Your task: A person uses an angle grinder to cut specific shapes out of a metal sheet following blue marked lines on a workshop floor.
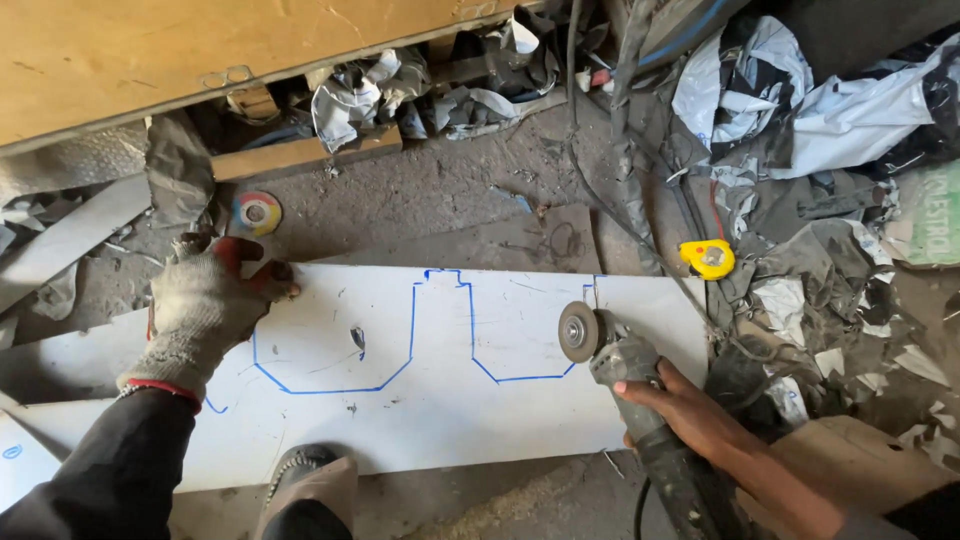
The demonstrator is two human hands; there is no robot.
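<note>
A white metal sheet (450,400) lies flat on the dirty floor, marked with blue outline shapes (412,330). My left hand (205,300), in a worn grey knit glove with red trim, presses on the sheet's far left edge. My bare right hand (680,405) grips the body of a dark angle grinder (625,375). Its round cutting disc (578,331) stands upright on the sheet at the right end of the blue line. My shoe (305,475) rests on the sheet's near edge.
A yellow tape measure (708,258) lies right of the sheet's far corner. A spare colourful disc (256,212) sits behind my left hand. Crumpled plastic and metal scraps (800,110) pile up at the right. A wooden board (180,55) and cables (620,150) lie beyond.
</note>
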